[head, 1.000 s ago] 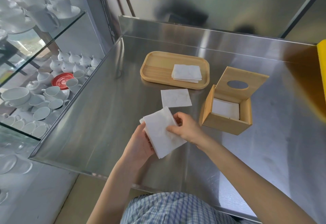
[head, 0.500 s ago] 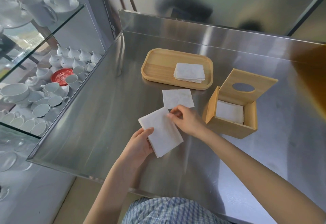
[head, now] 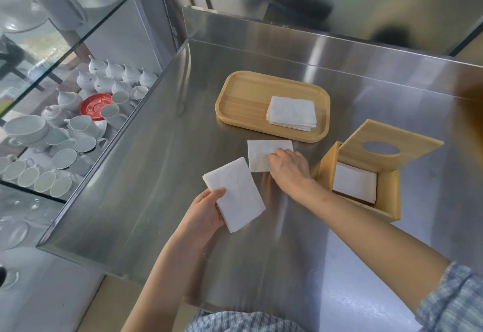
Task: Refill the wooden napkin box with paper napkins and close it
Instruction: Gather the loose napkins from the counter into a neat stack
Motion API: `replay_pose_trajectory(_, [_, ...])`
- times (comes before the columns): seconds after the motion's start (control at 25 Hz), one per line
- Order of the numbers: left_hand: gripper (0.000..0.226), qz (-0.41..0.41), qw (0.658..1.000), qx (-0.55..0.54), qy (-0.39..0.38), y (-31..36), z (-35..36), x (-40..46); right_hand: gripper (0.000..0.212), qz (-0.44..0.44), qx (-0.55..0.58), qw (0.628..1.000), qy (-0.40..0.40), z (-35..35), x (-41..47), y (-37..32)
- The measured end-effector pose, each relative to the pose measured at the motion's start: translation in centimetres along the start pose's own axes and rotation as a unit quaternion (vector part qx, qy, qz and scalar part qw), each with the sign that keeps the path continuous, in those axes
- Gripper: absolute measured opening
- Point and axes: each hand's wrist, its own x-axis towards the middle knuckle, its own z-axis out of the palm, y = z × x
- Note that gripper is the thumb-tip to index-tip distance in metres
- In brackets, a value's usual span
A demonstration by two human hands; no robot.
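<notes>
The wooden napkin box [head: 384,206] stands at the right of the steel counter, its lid [head: 392,148] with an oval hole tipped up at the back. White napkins [head: 354,186] lie inside it. My left hand [head: 206,214] holds a folded stack of napkins [head: 235,198] just above the counter. My right hand [head: 290,169] rests its fingers on a single napkin [head: 261,153] lying flat on the counter; whether it grips it I cannot tell. Another stack of napkins [head: 291,113] sits on the wooden tray [head: 243,101] behind.
The steel counter [head: 162,174] has a raised back wall and a left edge. Left of it, glass shelves [head: 65,44] carry several white cups, pots and a red saucer [head: 94,105].
My right hand let go of the held stack and moved back to the single napkin on the counter. My left hand keeps the stack, now lowered and turned flatter.
</notes>
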Motion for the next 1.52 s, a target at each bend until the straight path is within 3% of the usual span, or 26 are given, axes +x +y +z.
replay_pose_trajectory(0.32, [0.020, 0.004, 1.000, 0.007, -0.001, -0.2, -0.3, 0.1, 0.023, -0.007, 0.027, 0.999, 0.023, 0.6, -0.8, -0.1])
replay_pose_trajectory(0.44, [0.020, 0.005, 1.000, 0.010, 0.000, -0.8, -0.4, 0.0, 0.021, 0.050, 0.143, 0.988, 0.018, 0.1, -1.2, 0.0])
replay_pose_trajectory(0.52, [0.020, 0.005, 1.000, 0.010, -0.005, -1.0, -0.4, -0.2, 0.020, 0.085, 0.272, 0.958, 0.025, -0.9, -2.0, -0.1])
replay_pose_trajectory(0.6, [0.021, 0.008, 1.000, 0.011, -0.010, -1.3, -0.6, -0.3, 0.022, 0.113, 0.426, 0.897, 0.031, -2.4, -3.1, -0.1])
replay_pose_trajectory(0.68, [0.022, 0.012, 1.000, 0.011, -0.020, -1.6, -0.7, -0.5, 0.025, 0.118, 0.586, 0.802, 0.011, -4.1, -4.7, -0.1])
replay_pose_trajectory(0.84, [0.023, 0.015, 0.999, -0.002, -0.048, -1.9, -0.7, -0.7, 0.025, 0.025, 0.778, 0.620, -0.102, -6.1, -8.0, -0.7])
replay_pose_trajectory(0.88, [0.024, 0.012, 0.999, -0.002, -0.053, -2.0, -0.5, -0.9, 0.026, -0.001, 0.795, 0.592, -0.134, -6.1, -8.5, -1.0])
replay_pose_trajectory(0.96, [0.025, 0.012, 0.999, -0.002, -0.050, -2.1, -0.5, -1.0, 0.026, -0.034, 0.775, 0.605, -0.180, -5.5, -9.0, -1.8])
replay_pose_trajectory(1.08, [0.036, 0.024, 0.994, 0.015, -0.101, -2.3, -0.5, -1.1, 0.020, -0.015, 0.671, 0.717, -0.185, -3.6, -9.3, -2.6])
replay_pose_trajectory(1.16, [0.038, 0.013, 0.997, 0.025, -0.077, -2.5, -0.6, -1.3, 0.019, 0.021, 0.608, 0.780, -0.145, -2.6, -9.4, -2.7])
replay_pose_trajectory(1.24, [0.037, 0.020, 0.998, 0.035, -0.048, -2.7, -0.6, -1.5, 0.017, 0.043, 0.578, 0.807, -0.115, -2.0, -9.5, -2.6])
replay_pose_trajectory(1.52, [0.037, 0.054, 0.994, 0.047, -0.077, -2.6, -0.1, -2.6, 0.015, 0.064, 0.523, 0.847, -0.072, -1.8, -9.5, -2.8])
